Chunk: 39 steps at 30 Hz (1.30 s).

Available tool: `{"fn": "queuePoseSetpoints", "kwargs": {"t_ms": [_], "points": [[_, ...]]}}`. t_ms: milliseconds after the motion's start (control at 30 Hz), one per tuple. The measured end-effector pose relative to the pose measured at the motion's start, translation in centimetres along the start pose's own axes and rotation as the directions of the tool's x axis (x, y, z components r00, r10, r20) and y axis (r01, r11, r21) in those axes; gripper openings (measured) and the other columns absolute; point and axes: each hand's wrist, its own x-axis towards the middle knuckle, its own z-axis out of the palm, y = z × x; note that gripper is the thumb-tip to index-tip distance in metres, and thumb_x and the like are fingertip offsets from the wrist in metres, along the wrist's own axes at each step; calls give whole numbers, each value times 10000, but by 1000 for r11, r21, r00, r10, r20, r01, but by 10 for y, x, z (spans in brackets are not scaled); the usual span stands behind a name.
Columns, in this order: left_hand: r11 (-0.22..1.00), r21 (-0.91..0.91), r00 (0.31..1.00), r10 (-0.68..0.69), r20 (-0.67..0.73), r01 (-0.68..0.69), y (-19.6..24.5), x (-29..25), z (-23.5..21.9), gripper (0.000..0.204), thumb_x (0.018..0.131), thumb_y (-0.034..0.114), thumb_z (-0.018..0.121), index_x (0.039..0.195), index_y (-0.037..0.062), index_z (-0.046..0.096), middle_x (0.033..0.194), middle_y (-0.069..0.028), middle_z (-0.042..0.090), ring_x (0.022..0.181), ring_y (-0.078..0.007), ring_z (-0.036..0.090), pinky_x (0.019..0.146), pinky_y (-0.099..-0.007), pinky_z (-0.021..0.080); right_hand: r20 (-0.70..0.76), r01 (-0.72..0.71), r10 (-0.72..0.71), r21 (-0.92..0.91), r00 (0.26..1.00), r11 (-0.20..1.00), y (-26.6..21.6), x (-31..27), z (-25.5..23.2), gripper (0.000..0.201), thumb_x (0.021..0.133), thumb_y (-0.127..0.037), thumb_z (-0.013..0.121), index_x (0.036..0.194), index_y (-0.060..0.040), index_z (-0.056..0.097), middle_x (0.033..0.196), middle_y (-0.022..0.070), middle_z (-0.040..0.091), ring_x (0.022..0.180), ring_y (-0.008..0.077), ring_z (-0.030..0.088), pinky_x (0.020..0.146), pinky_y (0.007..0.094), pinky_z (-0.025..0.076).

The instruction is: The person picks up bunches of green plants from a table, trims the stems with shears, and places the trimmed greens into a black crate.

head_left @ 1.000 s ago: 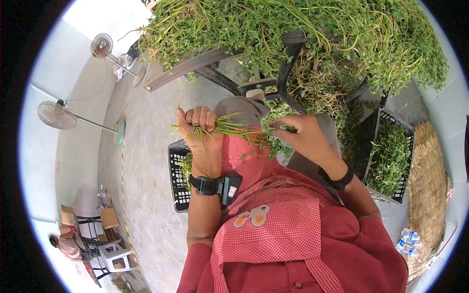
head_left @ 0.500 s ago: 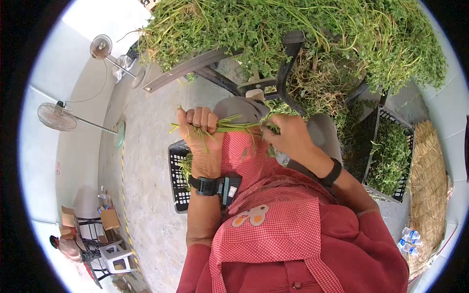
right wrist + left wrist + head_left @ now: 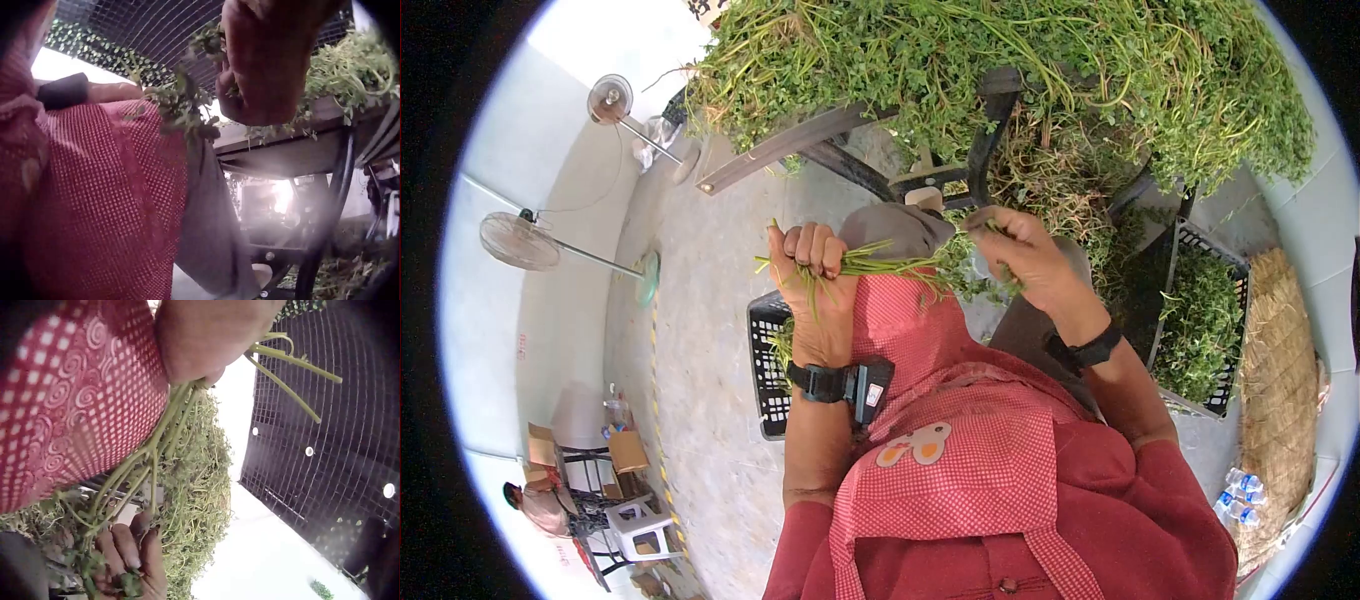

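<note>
In the head view my left hand (image 3: pixel 810 265) grips a bunch of thin green stems (image 3: pixel 880 264), cut ends poking out on the left. The leafy end of the bunch (image 3: pixel 960 270) points right, above the lap. My right hand (image 3: pixel 1035 262) is beside that leafy end, fingers curled around small leafy sprigs (image 3: pixel 1008 285). From the left wrist, the stems (image 3: pixel 156 434) run down to the right hand (image 3: pixel 134 556), which has bits of leaf between its fingers. In the right wrist view, leaves (image 3: pixel 187 106) hang close by the right hand (image 3: pixel 265 69).
A table edge (image 3: pixel 800 145) ahead carries a big heap of greens (image 3: pixel 960 60). More plants (image 3: pixel 1060 170) lie beneath it. Black crates (image 3: pixel 770 405) (image 3: pixel 1242 300) stand on both sides. Fans (image 3: pixel 518 240), water bottles (image 3: pixel 1240 497) and a seated person (image 3: pixel 545 505) are farther off.
My right hand first moved left along the leafy end, then drew back up and to the right, its fingers now curled around sprigs. My left hand stayed nearly still with the stems.
</note>
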Motion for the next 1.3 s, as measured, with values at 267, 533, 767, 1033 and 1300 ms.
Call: {"fn": "queuePoseSetpoints", "kwargs": {"t_ms": [267,533,767,1033,1300], "points": [[1000,11,999,0,-41,0,1,-1,2,410,909,266,544,595,133,315,538,45,209,452,-87,156,381,-250,151,196,207,-94,-715,976,668,-14,28,38,240,773,-222,675,897,-16,683,701,64,643,649,94,557,613,268,450],[998,62,1000,4,19,-5,3,0,-3,424,928,309,498,587,132,320,526,45,209,445,-87,157,377,-251,145,247,258,-97,-791,964,554,-4,29,50,323,680,-314,686,848,-39,694,658,195,602,617,290,596,621,367,474],[988,152,999,31,17,-34,0,1,0,441,936,333,477,578,140,306,521,43,205,436,-87,156,371,-252,154,263,251,-14,-903,965,349,-17,28,64,328,660,-266,707,853,-1,684,611,125,594,504,175,513,521,303,427],[986,158,999,42,10,-43,-2,1,2,443,938,338,472,577,146,302,517,45,205,435,-86,161,370,-253,159,177,-219,303,-378,937,899,-22,33,54,172,728,-147,688,816,-4,652,667,-15,582,545,49,489,474,208,357],[976,209,997,69,-24,-63,-2,-1,4,444,939,339,467,574,145,305,507,44,203,424,-86,164,367,-253,157,159,-196,268,-364,950,911,-7,17,48,139,731,-111,691,766,17,649,658,0,587,547,61,499,479,227,378]]}}
